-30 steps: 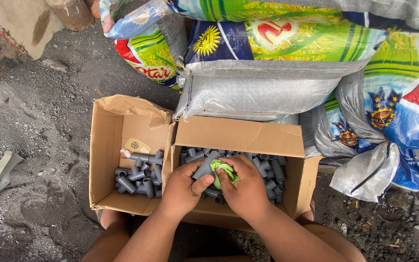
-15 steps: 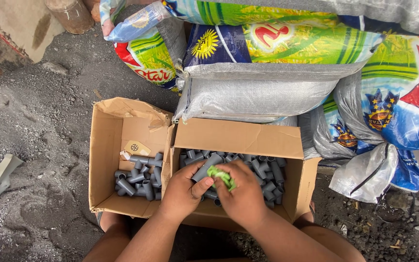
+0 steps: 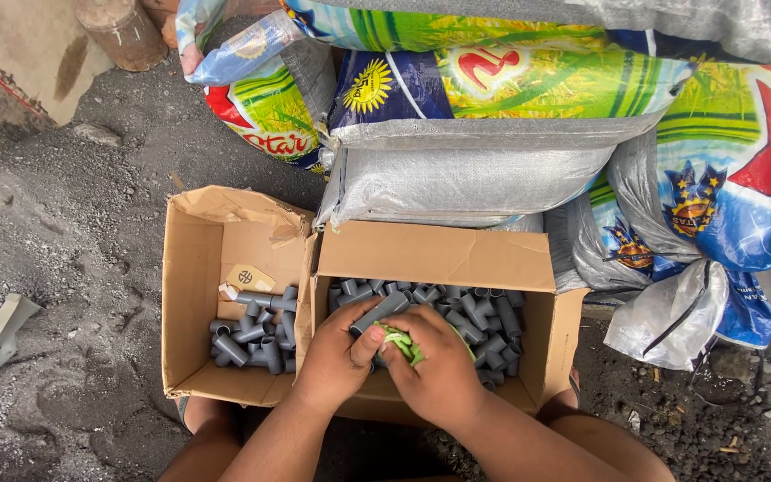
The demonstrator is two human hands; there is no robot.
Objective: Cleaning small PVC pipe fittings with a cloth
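Green rag (image 3: 401, 342) between both hands' grip

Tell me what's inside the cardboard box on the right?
The right cardboard box holds many grey plastic pipe fittings. The left hand and right hand hold a green cloth over them, covering the fittings beneath and the box bottom.

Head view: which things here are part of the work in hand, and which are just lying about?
In hand:
- left hand and right hand, both on a grey fitting and a green cloth
- right box of grey fittings
- left box, fewer fittings

Lying about:
- sacks stacked behind
- plastic bag
- log
- gravel ground
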